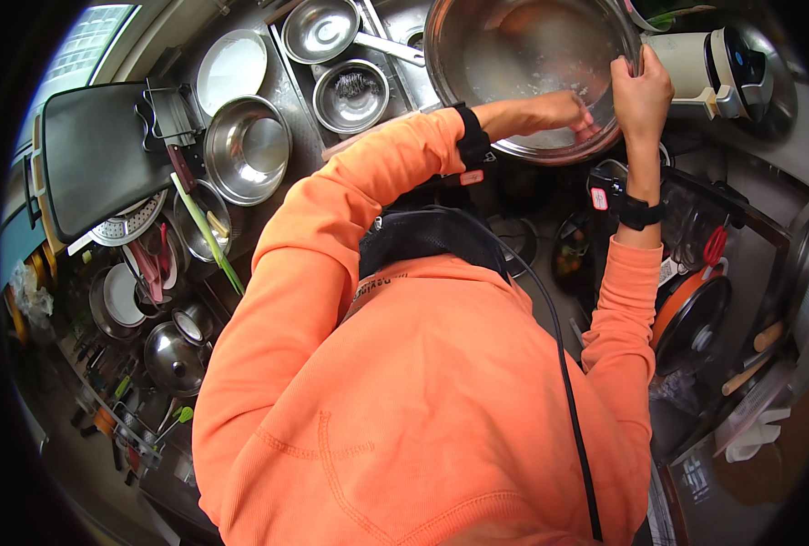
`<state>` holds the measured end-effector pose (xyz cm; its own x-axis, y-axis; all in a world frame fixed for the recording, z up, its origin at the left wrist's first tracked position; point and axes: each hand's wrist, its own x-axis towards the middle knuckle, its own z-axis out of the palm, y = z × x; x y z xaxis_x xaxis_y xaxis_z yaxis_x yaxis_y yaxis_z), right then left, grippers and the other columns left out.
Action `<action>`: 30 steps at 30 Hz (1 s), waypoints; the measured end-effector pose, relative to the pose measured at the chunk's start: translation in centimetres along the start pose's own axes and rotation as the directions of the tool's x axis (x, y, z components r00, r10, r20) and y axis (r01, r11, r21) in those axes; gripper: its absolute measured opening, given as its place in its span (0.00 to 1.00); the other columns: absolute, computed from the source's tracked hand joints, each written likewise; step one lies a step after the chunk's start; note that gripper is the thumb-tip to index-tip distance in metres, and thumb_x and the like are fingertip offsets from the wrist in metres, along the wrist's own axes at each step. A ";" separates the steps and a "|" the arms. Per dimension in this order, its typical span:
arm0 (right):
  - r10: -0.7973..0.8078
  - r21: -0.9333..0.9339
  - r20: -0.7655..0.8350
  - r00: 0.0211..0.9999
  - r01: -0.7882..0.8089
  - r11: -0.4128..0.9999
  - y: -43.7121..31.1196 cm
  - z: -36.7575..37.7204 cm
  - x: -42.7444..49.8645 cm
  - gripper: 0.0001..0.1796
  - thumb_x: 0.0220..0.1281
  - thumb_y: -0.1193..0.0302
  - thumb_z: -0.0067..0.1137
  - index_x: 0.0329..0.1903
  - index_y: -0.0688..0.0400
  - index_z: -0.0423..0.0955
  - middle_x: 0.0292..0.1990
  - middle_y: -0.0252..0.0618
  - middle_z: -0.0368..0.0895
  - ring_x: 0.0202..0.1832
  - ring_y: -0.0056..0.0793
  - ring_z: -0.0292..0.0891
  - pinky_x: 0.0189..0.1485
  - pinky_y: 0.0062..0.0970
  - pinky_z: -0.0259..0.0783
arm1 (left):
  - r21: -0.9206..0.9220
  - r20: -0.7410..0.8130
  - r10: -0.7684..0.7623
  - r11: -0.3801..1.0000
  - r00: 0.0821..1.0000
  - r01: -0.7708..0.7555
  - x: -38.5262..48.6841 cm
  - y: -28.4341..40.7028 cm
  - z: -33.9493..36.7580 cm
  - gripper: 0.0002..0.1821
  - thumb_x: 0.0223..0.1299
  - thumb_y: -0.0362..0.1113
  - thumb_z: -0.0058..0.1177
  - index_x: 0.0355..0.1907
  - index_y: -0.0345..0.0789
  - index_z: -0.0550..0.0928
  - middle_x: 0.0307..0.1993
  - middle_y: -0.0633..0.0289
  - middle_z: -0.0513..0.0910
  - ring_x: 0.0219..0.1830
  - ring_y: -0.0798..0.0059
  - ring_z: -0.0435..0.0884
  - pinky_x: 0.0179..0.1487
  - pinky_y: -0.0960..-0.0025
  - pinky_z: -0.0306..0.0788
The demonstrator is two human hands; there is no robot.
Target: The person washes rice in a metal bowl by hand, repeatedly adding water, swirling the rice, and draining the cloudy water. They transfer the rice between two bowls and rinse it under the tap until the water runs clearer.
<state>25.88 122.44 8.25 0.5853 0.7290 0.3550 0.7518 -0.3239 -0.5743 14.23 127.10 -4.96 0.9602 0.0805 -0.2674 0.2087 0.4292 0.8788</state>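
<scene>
A large, wide stainless steel basin [513, 75] stands tilted over the sink area at the top, with whitish bits and what looks like shallow water inside. My right hand [640, 89] grips its rim at the right. Inside the basin, my left hand [575, 117] reaches down near the lower right wall, fingers bent and close to the metal; whether they hold anything is unclear. Both wrists wear black straps with small devices. Left of the basin are a steel pan with a handle [321, 31] and a steel bowl [351, 95] containing a metal scouring pad [358, 84].
At left stand a white plate [232, 72], a steel bowl [248, 150], a dark cutting board [100, 157], a cleaver in a rack [175, 123] and a green onion [206, 225]. A cream-coloured kettle [691, 65] lies right of the basin. A lidded orange pan [691, 317] is lower right.
</scene>
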 end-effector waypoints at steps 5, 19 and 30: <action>0.014 -0.047 0.011 1.000 -0.013 0.999 0.5 -0.2 -0.2 0.11 0.55 0.71 0.56 0.28 0.64 0.64 0.20 0.52 0.69 0.23 0.52 0.65 0.31 0.41 0.68 | 0.770 -0.112 -0.105 0.619 0.988 0.154 -0.9 -1.6 -1.9 0.15 0.62 0.32 0.45 0.42 0.31 0.87 0.44 0.50 0.88 0.49 0.60 0.85 0.53 0.60 0.74; 0.022 -0.007 -0.005 1.000 -0.022 1.000 0.2 -0.4 -0.6 0.11 0.54 0.71 0.55 0.27 0.64 0.64 0.21 0.55 0.71 0.23 0.57 0.69 0.31 0.43 0.69 | 0.884 0.011 -0.126 0.465 0.992 0.050 -2.1 -2.3 -3.5 0.17 0.62 0.37 0.49 0.45 0.29 0.84 0.46 0.44 0.85 0.52 0.51 0.82 0.58 0.56 0.73; 0.046 -0.036 0.030 0.998 -0.045 0.998 0.4 -0.3 -0.4 0.10 0.55 0.70 0.57 0.29 0.64 0.69 0.21 0.48 0.74 0.23 0.45 0.70 0.33 0.38 0.71 | 0.716 0.022 -0.146 0.693 0.989 0.086 -1.5 1.0 0.7 0.19 0.58 0.33 0.49 0.48 0.25 0.84 0.45 0.42 0.83 0.54 0.57 0.79 0.59 0.59 0.70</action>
<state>26.02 121.89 8.12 0.6099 0.7312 0.3058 0.7353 -0.3780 -0.5626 13.13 126.82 -3.40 0.9234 -0.0031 -0.3839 0.3601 -0.3397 0.8689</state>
